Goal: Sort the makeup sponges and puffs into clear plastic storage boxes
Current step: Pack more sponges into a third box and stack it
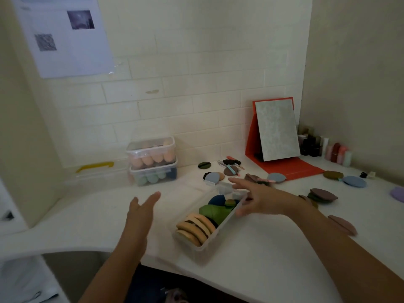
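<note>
A clear rectangular plastic box point(197, 248) stood lidless on the white counter point(273, 254), angled between the hands. Inside it, four tan round puffs point(196, 226) stood on edge at the near end. Beyond them lay one green puff point(213, 212), one navy puff point(216, 200) and one small olive puff point(230, 202).

The left hand point(142, 211) hovered beside the box, released, with straight fingers. The right hand point(255, 200) was spread open at the far rim, thumb against the wall, grasping nothing.

Two lidded clear boxes were stacked at the wall: peach egg-shaped sponges point(150, 159) above mint and blue sponges point(153, 177). Loose flat puffs point(354, 181) overlapped too much to count.
</note>
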`<act>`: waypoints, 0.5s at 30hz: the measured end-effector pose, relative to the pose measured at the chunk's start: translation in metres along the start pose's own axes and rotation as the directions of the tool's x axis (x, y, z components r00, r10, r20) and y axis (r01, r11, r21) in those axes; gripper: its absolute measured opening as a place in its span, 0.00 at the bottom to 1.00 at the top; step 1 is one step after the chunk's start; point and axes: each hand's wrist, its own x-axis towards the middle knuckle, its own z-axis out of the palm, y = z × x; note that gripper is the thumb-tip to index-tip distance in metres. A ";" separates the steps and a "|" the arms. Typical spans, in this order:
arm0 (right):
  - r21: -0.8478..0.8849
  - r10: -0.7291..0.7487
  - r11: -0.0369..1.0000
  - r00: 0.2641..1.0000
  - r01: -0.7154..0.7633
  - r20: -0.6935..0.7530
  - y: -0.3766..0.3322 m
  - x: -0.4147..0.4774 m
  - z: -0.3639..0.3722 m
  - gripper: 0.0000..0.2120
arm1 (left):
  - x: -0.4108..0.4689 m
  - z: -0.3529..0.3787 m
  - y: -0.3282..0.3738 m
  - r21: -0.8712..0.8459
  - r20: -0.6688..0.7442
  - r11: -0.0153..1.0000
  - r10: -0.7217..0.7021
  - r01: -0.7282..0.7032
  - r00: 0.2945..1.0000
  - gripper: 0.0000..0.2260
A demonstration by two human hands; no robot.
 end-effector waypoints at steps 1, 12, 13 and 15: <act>-0.056 -0.003 0.998 1.000 0.005 0.025 -0.002 -0.002 0.002 0.49 | 0.006 -0.003 0.001 -0.145 0.037 0.984 -0.098 0.103 0.994 0.23; 0.033 -0.061 0.997 0.985 0.067 -0.160 -0.015 0.007 0.035 0.50 | 0.009 -0.018 0.053 0.019 0.365 0.940 0.312 -0.342 0.877 0.11; 0.045 -0.059 0.997 0.982 0.068 -0.178 -0.016 0.009 0.037 0.51 | 0.003 -0.017 0.058 0.151 0.437 0.886 0.338 -0.439 0.833 0.11; 0.053 -0.053 0.996 0.976 0.065 -0.210 -0.016 0.011 0.040 0.53 | -0.005 -0.015 0.057 0.451 0.545 0.661 0.328 -0.600 0.771 0.14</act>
